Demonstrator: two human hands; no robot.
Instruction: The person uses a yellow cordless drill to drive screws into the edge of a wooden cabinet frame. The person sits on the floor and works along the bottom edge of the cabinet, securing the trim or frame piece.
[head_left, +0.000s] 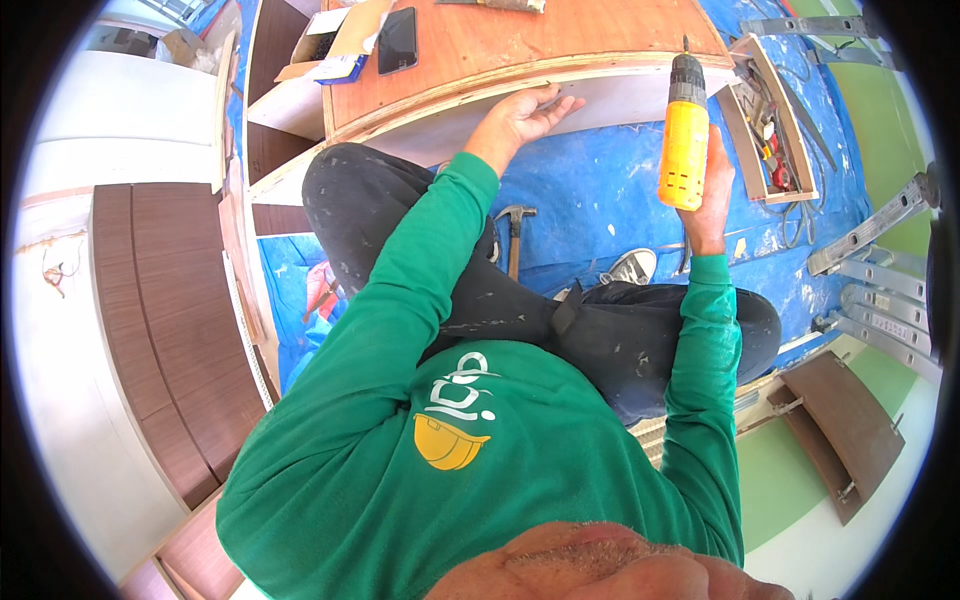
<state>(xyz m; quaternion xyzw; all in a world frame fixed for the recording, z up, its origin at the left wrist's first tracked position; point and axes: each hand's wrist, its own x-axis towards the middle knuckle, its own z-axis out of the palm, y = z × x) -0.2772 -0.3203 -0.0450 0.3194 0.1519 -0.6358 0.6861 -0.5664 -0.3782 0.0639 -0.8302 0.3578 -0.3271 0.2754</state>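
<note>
My right hand (713,190) is wrapped round a yellow and black cordless drill (684,140). The drill's bit points away from me, near the right end of a curved wooden panel's edge. My left hand (523,118) is at the front edge of that plywood-edged panel (470,70), palm turned up. Its fingers are partly spread, and no object shows in them. Whether the fingertips touch the panel's pale underside I cannot tell.
A claw hammer (514,240) lies on blue sheeting (590,185) between my legs. A black phone (398,42) and an opened cardboard box (335,45) rest on the panel. At right are a wooden tool tray (812,180) and metal ladders (880,225); brown panels (165,300) stand left.
</note>
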